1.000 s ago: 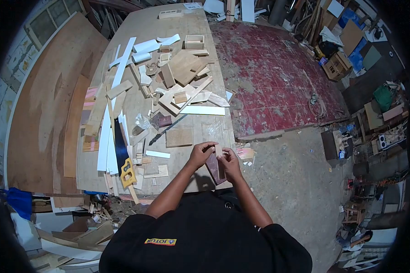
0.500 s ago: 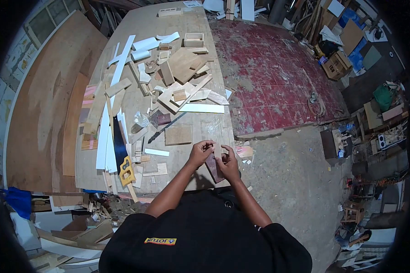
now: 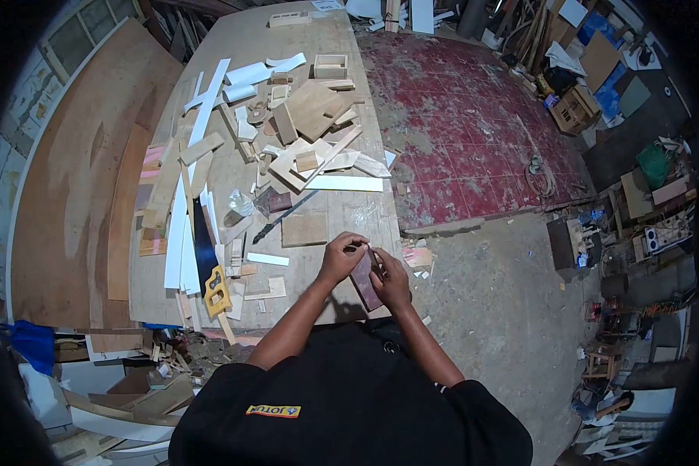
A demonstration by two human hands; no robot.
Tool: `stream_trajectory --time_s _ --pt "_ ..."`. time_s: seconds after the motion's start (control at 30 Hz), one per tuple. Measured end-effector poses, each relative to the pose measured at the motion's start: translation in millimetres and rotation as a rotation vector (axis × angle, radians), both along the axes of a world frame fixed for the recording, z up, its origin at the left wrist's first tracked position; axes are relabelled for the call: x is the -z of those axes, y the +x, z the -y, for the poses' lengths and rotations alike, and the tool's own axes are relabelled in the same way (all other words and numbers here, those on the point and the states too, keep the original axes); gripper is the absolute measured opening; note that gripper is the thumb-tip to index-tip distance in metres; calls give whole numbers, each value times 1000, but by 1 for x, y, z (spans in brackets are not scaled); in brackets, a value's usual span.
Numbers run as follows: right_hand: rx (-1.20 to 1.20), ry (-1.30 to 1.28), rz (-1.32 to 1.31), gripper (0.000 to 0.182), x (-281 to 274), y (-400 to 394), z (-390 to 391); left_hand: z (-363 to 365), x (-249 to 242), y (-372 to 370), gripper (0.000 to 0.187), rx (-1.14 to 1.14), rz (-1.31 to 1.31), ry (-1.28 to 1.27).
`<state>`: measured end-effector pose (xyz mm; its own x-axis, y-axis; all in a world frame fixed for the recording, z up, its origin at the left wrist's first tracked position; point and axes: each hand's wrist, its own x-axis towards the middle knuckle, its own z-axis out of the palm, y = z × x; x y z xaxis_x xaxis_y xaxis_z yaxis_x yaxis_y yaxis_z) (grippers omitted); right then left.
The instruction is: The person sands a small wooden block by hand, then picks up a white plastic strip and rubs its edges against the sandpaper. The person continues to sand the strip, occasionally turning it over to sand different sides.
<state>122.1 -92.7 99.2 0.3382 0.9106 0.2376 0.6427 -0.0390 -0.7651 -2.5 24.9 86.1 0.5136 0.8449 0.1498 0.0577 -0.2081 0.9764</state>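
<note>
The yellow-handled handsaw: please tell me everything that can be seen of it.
The handsaw has a dark, narrowing blade and a yellow, plastic-looking handle with a grip opening. It lies flat among wood strips on the worktable, at left, handle toward the near edge, apparently over one strip, blade pointing away. Nobody holds it; its teeth are too small to see.

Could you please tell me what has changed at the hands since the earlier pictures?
Between the left hand and right hand, the small wooden piece's pale broad face has gone from view, perhaps turned; whether either hand has let go is unclear. The dark red strip by them, yellow-handled saw and square wooden board look unchanged.
</note>
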Motion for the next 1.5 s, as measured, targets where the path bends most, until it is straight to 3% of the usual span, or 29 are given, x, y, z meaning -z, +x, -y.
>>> stream_trajectory --time_s 0.1,0.3,0.37,0.43,0.5,0.57,0.6,0.63,0.7,0.87,0.93,0.97,1.03,1.07,1.13,1.17,1.23,1.27,1.37,1.43,1.5 --pt "-23 -35 -48 57 -8 0 -1 -2 -3 -1 16 -20 -25 84" --pt "-82 46 -72 51 -2 3 -1 -5 8 -4 17 -19 -51 -18" --pt "-106 115 -39 48 8 4 -1 -5 14 -5 18 -33 -100 -172" --pt "-53 -129 15 45 29 7 1 -7 39 -10 22 27 -214 -169" --pt "-66 -214 113 44 58 12 -4 -5 64 -14 26 87 -328 -163" --pt "-80 -302 207 43 82 13 -7 5 85 -18 35 217 -669 383" --pt "-87 -297 224 40 88 13 -10 6 88 -16 47 308 -777 285" --pt "-93 -291 240 38 94 13 -13 9 92 -17 47 308 -780 282" --pt "-97 -316 253 34 102 12 -19 14 100 -17 54 511 -1133 367" --pt "-70 -375 228 23 106 11 -18 16 105 -21 49 531 -1105 248" --pt "-116 -540 321 22 94 12 -13 10 101 -20 41 604 -1146 180" --pt "-117 -543 326 22 91 14 -12 10 98 -19 41 604 -1142 177" --pt "-144 -807 381 23 89 20 -11 8 99 -19 54 497 -1188 255" --pt "-144 -808 389 23 88 24 -10 4 99 -18 54 494 -1181 254" --pt "-161 -709 198 29 63 29 -7 -6 98 -16 28 413 -952 127" --pt "-162 -707 205 29 53 30 -8 -6 98 -14 28 409 -947 129" --pt "-112 -383 22 40 47 28 -6 -1 96 -12 25 129 -423 -31" --pt "-104 -309 -30 48 44 26 -5 -1 96 -9 25 128 -421 -31" --pt "-42 -105 -31 50 50 15 -5 -4 77 -2 23 150 -86 -425" --pt "-25 -66 -38 50 49 10 -6 -6 75 -2 22 147 -110 -400" --pt "-10 -27 -46 50 46 4 -7 -5 71 -2 22 71 28 -409"
